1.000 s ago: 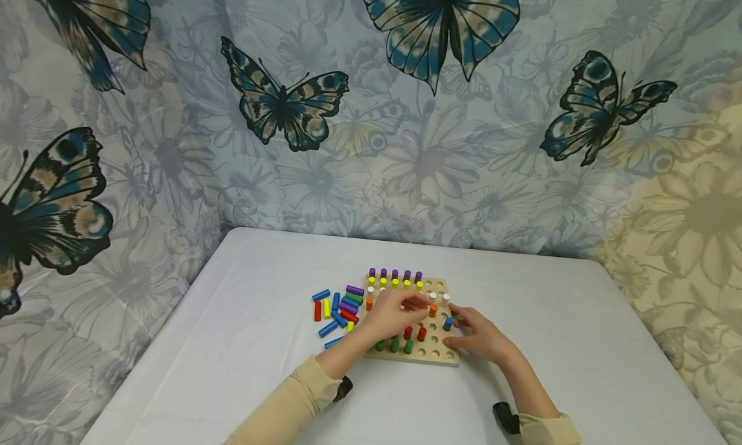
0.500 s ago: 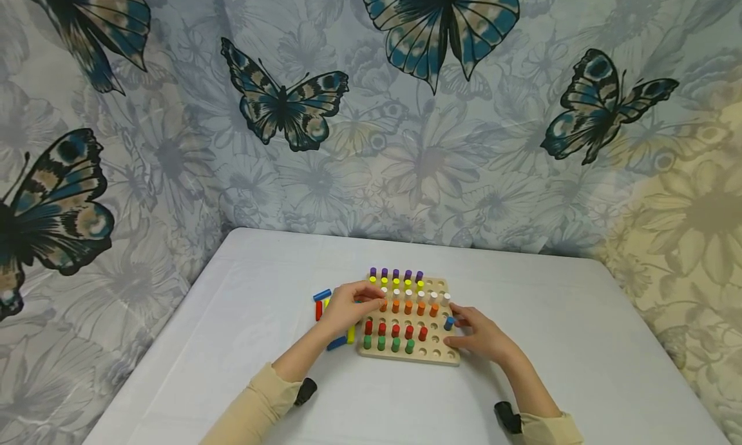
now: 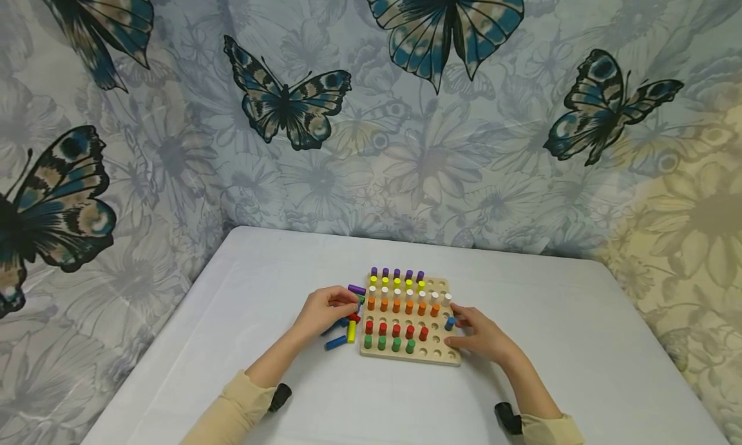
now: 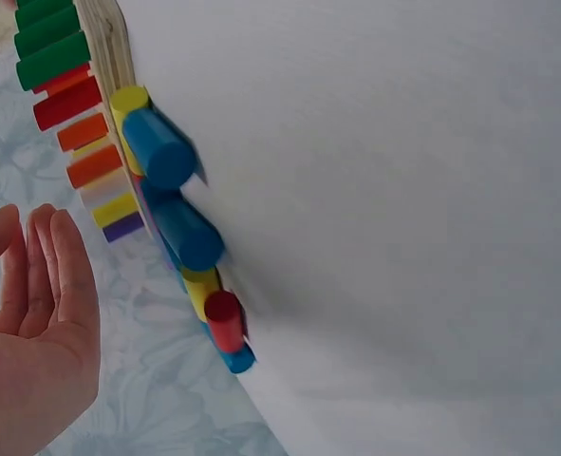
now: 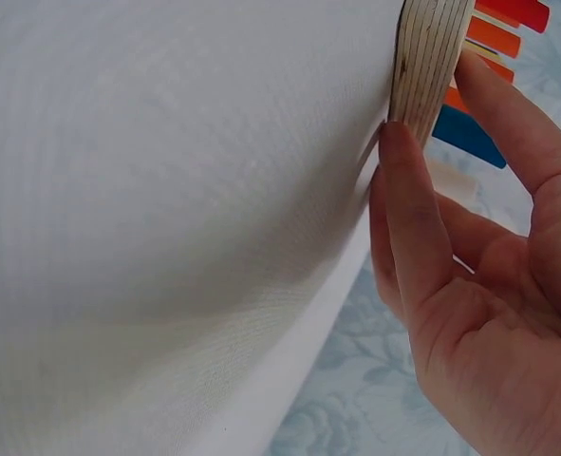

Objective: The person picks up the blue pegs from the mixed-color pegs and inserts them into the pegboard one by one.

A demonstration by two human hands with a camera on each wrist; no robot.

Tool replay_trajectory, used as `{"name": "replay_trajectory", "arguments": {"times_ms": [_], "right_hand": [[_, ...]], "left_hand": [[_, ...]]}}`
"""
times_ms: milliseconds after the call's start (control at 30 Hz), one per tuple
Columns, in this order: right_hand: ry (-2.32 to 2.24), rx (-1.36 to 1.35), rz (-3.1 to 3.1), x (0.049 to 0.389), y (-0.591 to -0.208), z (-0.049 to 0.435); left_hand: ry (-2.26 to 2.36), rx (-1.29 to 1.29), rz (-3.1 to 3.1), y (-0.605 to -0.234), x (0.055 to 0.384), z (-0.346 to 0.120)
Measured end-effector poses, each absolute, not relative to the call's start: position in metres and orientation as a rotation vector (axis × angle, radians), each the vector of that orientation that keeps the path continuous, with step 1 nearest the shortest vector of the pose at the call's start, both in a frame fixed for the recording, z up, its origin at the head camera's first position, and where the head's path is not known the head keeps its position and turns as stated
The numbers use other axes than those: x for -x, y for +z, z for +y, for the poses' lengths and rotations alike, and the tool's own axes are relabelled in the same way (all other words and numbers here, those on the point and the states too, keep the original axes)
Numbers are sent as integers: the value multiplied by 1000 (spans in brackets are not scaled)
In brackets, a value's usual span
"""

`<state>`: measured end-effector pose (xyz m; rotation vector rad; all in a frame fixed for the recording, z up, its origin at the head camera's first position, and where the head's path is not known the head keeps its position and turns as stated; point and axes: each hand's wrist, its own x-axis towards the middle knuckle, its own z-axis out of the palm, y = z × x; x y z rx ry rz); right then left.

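A wooden pegboard (image 3: 413,357) lies on the table with coloured pegs standing in rows. Over the loose pegs at its left hovers my left hand (image 3: 324,311). In the left wrist view its thumb and fingertips (image 4: 62,223) come close together, and nothing shows between them. My right hand (image 3: 484,334) holds the board's right edge; the right wrist view shows the thumb on top and a finger against the side. Close to that hand stands a single blue peg (image 3: 449,324). White pegs (image 3: 422,295) and orange pegs (image 3: 409,308) fill rows farther back.
Loose pegs lie left of the board, among them a blue peg (image 3: 335,343), a yellow peg (image 3: 351,332) and a purple peg (image 3: 356,290). Part of the pile hides behind the left hand. A white cloth covers the table (image 3: 278,258); a patterned curtain rises behind it.
My left hand has moved left, from above the middle of the board to the loose pegs, uncovering the orange and white rows. The right hand stays at the board's edge.
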<state>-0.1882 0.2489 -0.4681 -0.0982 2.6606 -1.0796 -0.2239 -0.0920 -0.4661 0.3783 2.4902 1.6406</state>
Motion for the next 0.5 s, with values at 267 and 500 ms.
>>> {"name": "replay_trajectory", "arguments": {"times_ms": [267,500], "right_hand": [[-1074,102,2667,189,-469,249],[-1070,96,2669,189,-469,249]], "left_hand": [[1512,-334,2584,-471,221,-108],[1313,-434,2761,-475,218,-116]]}}
